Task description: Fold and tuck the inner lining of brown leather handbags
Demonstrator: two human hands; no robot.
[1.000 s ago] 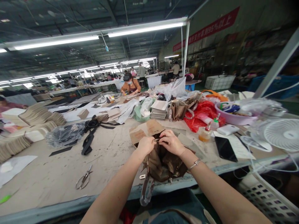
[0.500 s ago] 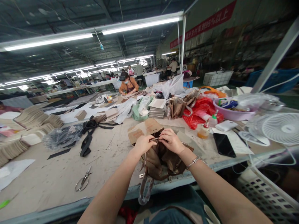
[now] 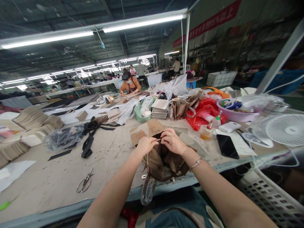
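Note:
A brown bag (image 3: pixel 158 164) lies at the table's front edge, its dark opening facing up toward me. My left hand (image 3: pixel 146 146) pinches the bag's far rim, fingers closed. Right beside it, my right hand (image 3: pixel 174 142) is also closed on that rim, its fingertips almost meeting the left ones. A plastic-wrapped handle (image 3: pixel 147 191) hangs from the bag over the edge. Brown kraft paper or card (image 3: pixel 148 128) sits behind the bag. Metal scissors (image 3: pixel 85 182) rest on the table to the left.
Black straps (image 3: pixel 88 145) and a plastic-wrapped bundle (image 3: pixel 64 137) lie left. Stacked panels (image 3: pixel 160 109), another brown bag (image 3: pixel 180 108) and a red plastic bag (image 3: pixel 201 112) stand behind. To the right are a glue bottle (image 3: pixel 206 133), a phone (image 3: pixel 227 146) and a fan (image 3: pixel 288 129). A co-worker (image 3: pixel 130 84) sits across.
Both hands keep their hold on the bag's rim with only slight finger movement. The view has shifted a little; the bag stays in place.

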